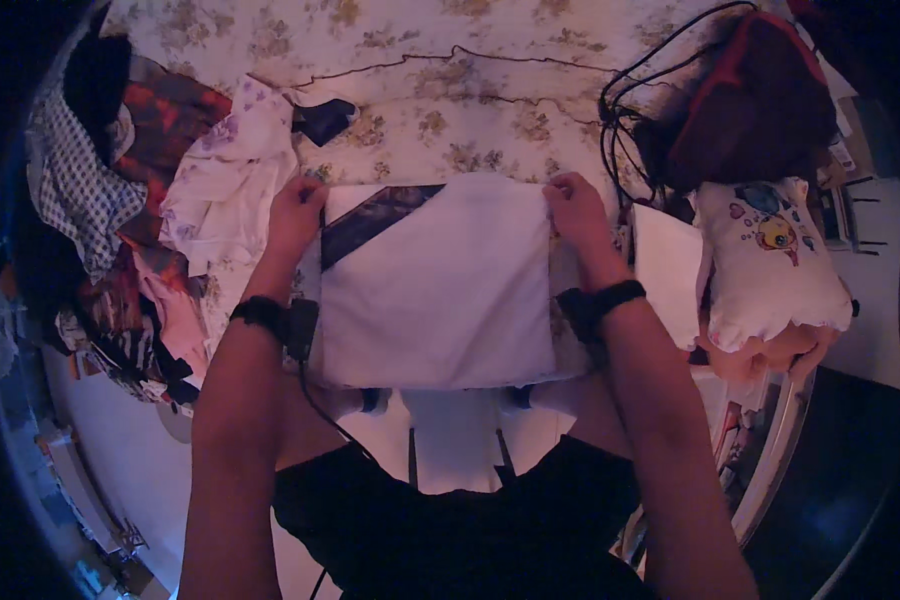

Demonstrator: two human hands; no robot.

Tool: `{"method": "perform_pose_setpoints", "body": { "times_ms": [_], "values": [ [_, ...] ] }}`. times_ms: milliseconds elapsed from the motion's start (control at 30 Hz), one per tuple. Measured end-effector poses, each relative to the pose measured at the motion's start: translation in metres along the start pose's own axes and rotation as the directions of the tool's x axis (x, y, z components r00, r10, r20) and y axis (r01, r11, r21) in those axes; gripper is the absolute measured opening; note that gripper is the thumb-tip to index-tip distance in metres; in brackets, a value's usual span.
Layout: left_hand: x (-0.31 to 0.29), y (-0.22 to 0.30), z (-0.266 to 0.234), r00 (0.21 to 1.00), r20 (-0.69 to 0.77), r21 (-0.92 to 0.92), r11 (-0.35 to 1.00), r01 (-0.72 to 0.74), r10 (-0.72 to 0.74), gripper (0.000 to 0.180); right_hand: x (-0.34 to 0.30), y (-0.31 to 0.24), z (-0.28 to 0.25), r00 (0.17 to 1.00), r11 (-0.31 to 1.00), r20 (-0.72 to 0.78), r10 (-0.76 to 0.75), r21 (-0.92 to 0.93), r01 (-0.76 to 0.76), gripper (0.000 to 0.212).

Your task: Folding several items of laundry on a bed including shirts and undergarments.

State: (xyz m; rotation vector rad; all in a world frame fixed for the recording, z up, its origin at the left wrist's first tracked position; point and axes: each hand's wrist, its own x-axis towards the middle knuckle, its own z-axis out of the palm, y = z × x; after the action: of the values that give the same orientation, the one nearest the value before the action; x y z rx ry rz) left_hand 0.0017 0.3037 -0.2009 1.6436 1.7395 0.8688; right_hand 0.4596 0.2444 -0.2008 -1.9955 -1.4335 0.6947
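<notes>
A white, squarish piece of cloth (440,285), possibly a cushion cover, lies spread in front of me across the bed's near edge. A dark patterned band (380,220) crosses its far left corner diagonally. My left hand (297,208) is closed at that corner, fingers pinched on the fabric. At the far right corner, my right hand (574,210) pinches the cloth the same way. The far edge is stretched between both hands, and faint creases run over the surface. I cannot tell whether the cloth is one layer or several.
Crumpled clothes (240,165) pile up on the left of the flowered bedspread (450,120). To the right are a printed white pillow (770,260), a dark red bag (760,110) and black cables (620,110). A dark piece of cloth (323,120) lies beyond my left hand.
</notes>
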Motion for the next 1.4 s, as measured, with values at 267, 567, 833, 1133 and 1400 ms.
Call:
{"method": "perform_pose_setpoints", "body": {
  "times_ms": [267,567,833,1133,1400],
  "values": [
    [-0.119,0.057,-0.051,0.887,0.462,0.017,1.000,-0.001,-0.007,0.031,-0.152,-0.034,-0.015,0.895,0.880,0.226,-0.384,-0.203,0.429,0.035],
    [-0.248,0.054,-0.047,0.691,0.630,0.232,0.763,-0.604,0.355,0.035,-0.252,-0.023,-0.015,0.634,0.650,0.609,-0.477,-0.240,0.721,0.041],
    [-0.234,0.028,-0.061,0.745,0.601,0.284,0.794,-0.537,0.289,0.021,-0.234,-0.010,-0.024,0.692,0.665,0.563,-0.452,-0.304,0.682,0.025],
    [-0.221,0.082,-0.106,0.622,0.781,0.173,0.940,-0.295,0.052,0.016,-0.238,-0.026,-0.064,0.609,0.785,0.771,-0.186,-0.257,0.565,0.019],
    [-0.173,0.079,-0.113,0.538,0.843,0.070,0.995,-0.070,-0.022,0.017,-0.210,-0.042,-0.091,0.642,0.942,0.735,-0.217,-0.015,0.336,0.030]
  ]
}}
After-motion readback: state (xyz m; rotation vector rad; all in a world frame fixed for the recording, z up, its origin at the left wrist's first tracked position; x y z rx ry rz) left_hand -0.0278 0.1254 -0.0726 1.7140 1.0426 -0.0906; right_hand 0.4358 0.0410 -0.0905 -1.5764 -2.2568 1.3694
